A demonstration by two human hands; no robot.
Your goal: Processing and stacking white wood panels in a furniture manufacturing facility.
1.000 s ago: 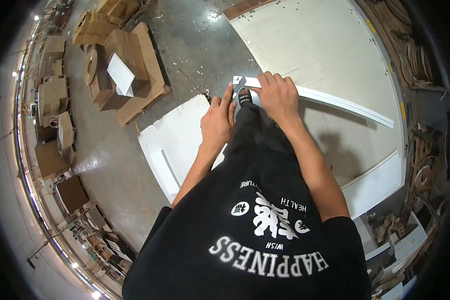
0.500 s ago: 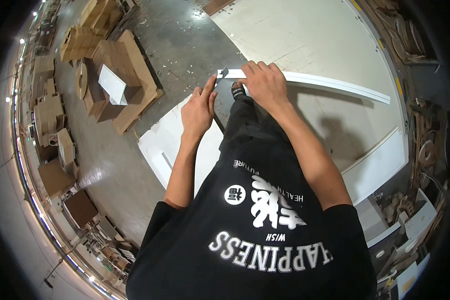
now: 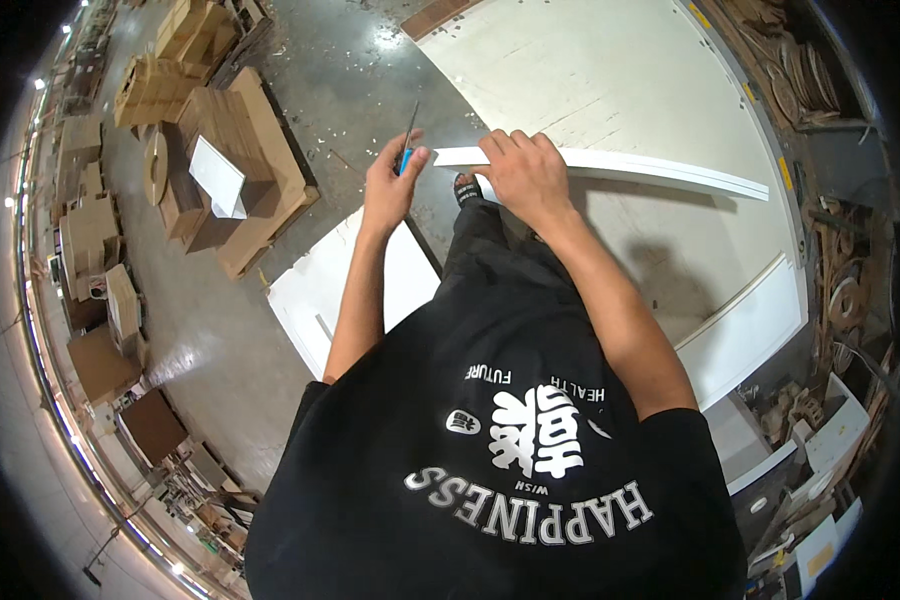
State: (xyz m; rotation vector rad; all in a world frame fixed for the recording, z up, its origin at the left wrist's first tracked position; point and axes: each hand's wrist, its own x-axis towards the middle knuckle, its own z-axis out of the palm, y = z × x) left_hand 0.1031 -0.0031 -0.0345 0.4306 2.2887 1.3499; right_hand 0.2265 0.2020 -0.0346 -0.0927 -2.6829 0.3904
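Observation:
My left hand (image 3: 390,190) is closed around a slim blue-handled tool (image 3: 406,160) whose thin dark blade points away from me; its exact kind is hard to make out. My right hand (image 3: 530,178) grips a long white strip (image 3: 660,170) close to its left end, fingers over the top. A lengthwise groove or edge runs along the strip, which stretches off to the right above a large pale board. Between the left hand and the strip's cut end is a small gap.
The large pale board (image 3: 560,75) fills the area ahead and right. White panels (image 3: 315,275) (image 3: 745,335) lie at lower left and right. Brown boards on a pallet (image 3: 270,190) stand left, with a white piece (image 3: 216,175) on top. Offcuts crowd the right edge.
My left hand has drawn back from the strip's end and turned, so the blue handle now shows and the blade points away. The right hand keeps its grip on the strip.

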